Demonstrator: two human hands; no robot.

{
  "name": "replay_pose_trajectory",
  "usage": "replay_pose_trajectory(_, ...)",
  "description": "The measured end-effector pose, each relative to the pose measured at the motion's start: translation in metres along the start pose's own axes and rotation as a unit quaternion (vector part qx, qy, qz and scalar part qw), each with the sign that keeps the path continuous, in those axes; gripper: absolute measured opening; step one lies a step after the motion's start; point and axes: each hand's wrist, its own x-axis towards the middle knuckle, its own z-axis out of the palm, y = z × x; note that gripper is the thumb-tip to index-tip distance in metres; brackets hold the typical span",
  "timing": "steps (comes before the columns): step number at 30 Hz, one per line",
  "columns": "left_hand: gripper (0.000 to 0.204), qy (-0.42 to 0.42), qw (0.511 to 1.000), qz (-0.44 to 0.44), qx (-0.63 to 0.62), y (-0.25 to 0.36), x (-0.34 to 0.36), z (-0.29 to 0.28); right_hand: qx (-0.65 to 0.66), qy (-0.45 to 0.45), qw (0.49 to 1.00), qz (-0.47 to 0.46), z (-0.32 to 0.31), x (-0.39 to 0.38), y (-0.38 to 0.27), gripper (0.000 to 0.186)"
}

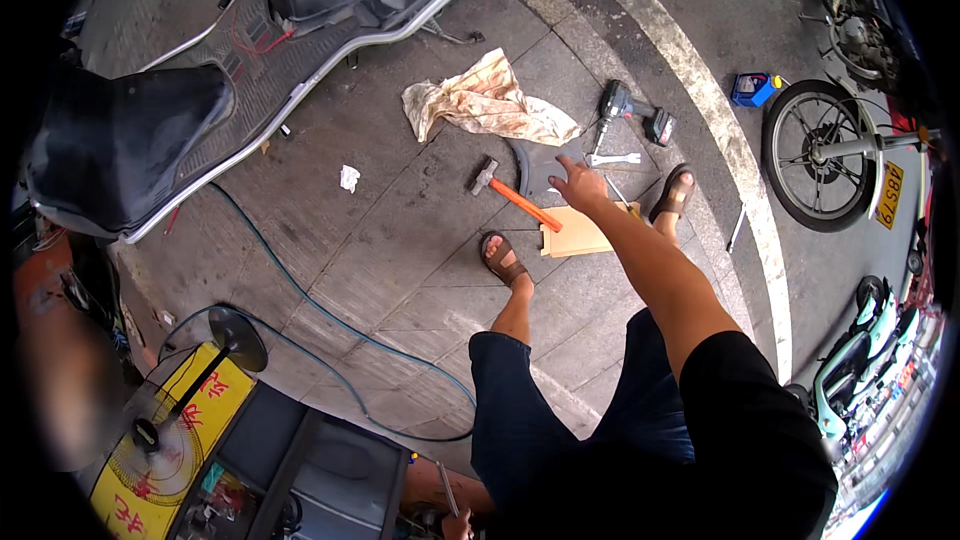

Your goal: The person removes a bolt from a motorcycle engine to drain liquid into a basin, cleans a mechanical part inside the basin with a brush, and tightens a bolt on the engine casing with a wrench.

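Note:
My right hand (580, 186) reaches out over the ground with fingers apart and nothing visible in them. Below it lie a dark grey flat piece (541, 168) with a curved edge and a flattened piece of cardboard (582, 234). An open-ended wrench (614, 158) sits just beyond the fingers, next to a cordless power tool (625, 105). A hammer with an orange handle (524, 203) rests partly on the cardboard. At the lower edge, my left hand (457, 524), mostly cut off, is closed around the end of a slim silver metal bar (447, 488).
A stained cloth (490, 100) lies beyond the tools. A scooter (300, 70) stands at the far left, a motorcycle wheel (818, 155) and blue bottle (752, 89) at the right. A hose (335, 308) crosses the paving towards a fan (155, 440) and grey cabinet (340, 470).

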Motion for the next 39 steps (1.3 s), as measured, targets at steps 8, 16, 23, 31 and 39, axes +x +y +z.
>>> replay_pose_trajectory(8,0.03,0.035,0.994,-0.104,-0.017,0.12,-0.093,0.164,-0.133,-0.009,0.983,-0.128,0.049,0.274,-0.018,0.044)
replay_pose_trajectory(16,0.031,0.04,0.99,0.081,0.11,0.303,-0.103,0.236,0.184,0.045,0.936,-0.297,-0.015,0.187,0.124,0.018)
replay_pose_trajectory(23,0.033,0.024,0.929,0.344,0.135,0.476,-0.205,0.287,0.418,-0.024,0.897,-0.14,-0.256,-0.026,0.233,0.036)
replay_pose_trajectory(31,0.043,-0.234,0.791,0.547,0.139,0.729,-0.545,0.452,0.883,-0.107,0.455,0.036,-0.565,-0.092,0.241,0.037)
replay_pose_trajectory(39,0.036,-0.526,0.702,0.472,-0.086,0.876,-0.672,0.619,0.826,-0.021,0.557,-0.08,-0.734,-0.04,0.301,0.02)
